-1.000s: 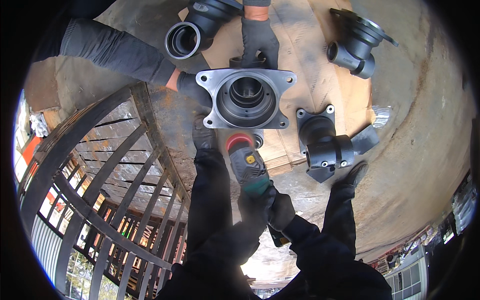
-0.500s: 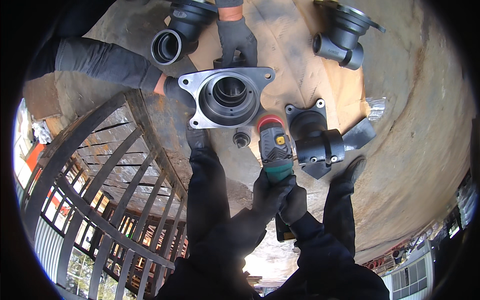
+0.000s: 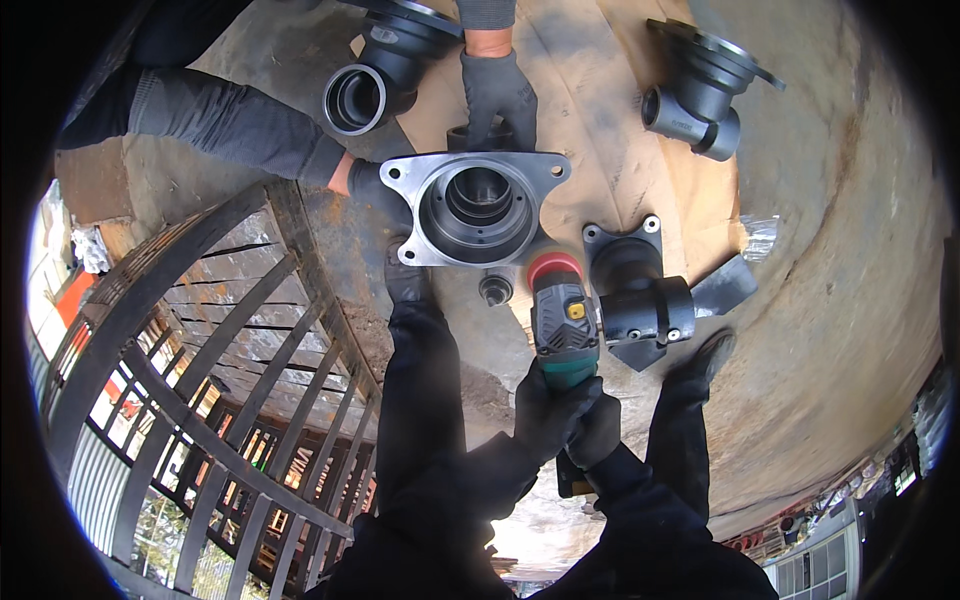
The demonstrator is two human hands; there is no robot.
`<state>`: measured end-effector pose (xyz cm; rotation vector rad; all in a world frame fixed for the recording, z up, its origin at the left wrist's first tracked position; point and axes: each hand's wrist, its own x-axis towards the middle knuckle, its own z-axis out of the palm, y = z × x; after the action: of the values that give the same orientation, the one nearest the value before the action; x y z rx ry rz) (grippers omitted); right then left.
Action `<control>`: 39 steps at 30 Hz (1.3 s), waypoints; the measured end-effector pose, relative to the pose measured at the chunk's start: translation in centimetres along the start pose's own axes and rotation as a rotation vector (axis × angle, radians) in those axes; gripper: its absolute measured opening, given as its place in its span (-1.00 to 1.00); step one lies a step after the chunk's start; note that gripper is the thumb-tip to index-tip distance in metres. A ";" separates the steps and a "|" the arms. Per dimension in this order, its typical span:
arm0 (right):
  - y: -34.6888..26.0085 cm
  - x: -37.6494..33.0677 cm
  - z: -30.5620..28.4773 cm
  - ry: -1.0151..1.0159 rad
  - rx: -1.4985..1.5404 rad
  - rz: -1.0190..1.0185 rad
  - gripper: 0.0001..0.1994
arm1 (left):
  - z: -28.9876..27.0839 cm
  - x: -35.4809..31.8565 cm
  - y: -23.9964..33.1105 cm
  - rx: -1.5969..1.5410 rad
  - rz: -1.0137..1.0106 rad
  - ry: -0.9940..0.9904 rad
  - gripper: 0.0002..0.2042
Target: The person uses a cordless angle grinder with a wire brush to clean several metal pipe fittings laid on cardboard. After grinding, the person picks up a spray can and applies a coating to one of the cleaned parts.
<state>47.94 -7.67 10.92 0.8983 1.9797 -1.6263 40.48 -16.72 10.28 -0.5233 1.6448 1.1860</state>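
Observation:
Both my gloved hands are wrapped round a cordless impact wrench [image 3: 568, 318] with a grey-and-green body and a red ring at its nose. My left hand [image 3: 545, 412] lies over the green rear end, and my right hand [image 3: 596, 432] closes on the handle side just beside it. The wrench's nose points away from me, close to the lower right of a flanged metal housing [image 3: 425, 235]. A co-worker's gloved hands [image 3: 497, 95] steady that housing from behind and from the left. A small dark round fitting [image 3: 494, 290] lies left of the wrench.
Right of the wrench stands a black cast housing [image 3: 645, 305]; similar housings lie at the far left [image 3: 390, 75] and far right [image 3: 705, 90]. Brown cardboard [image 3: 600, 150] covers part of the floor. A dark slatted metal rack [image 3: 240, 400] fills the left side. My feet flank the work.
The whole scene has shifted slightly right and down in the picture. My hands keep their hold on the impact wrench, and the co-worker's hands stay on the housing.

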 end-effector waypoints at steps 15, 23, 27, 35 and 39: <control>-5.6 9.2 7.3 0.120 0.355 0.054 -0.73 | -7.9 4.2 6.2 -0.009 0.234 0.180 -0.57; -5.4 11.4 8.5 0.113 0.209 0.068 -0.69 | -10.0 5.5 6.2 -0.199 0.149 0.130 -0.67; -4.5 12.0 6.3 -0.009 -0.091 -0.074 -0.64 | -9.0 5.1 5.0 -0.563 0.079 0.097 -0.66; -4.1 13.2 3.7 -0.081 -0.229 -0.174 -0.56 | -7.2 5.5 4.0 -0.425 0.174 0.233 -0.69; -4.0 14.2 4.6 -0.022 -0.139 -0.241 -0.58 | -8.2 5.7 5.2 -0.468 0.249 0.146 -0.73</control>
<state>34.82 -9.59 3.03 0.6069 2.2248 -1.5903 30.24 -20.61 7.73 -0.7229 1.5857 1.7727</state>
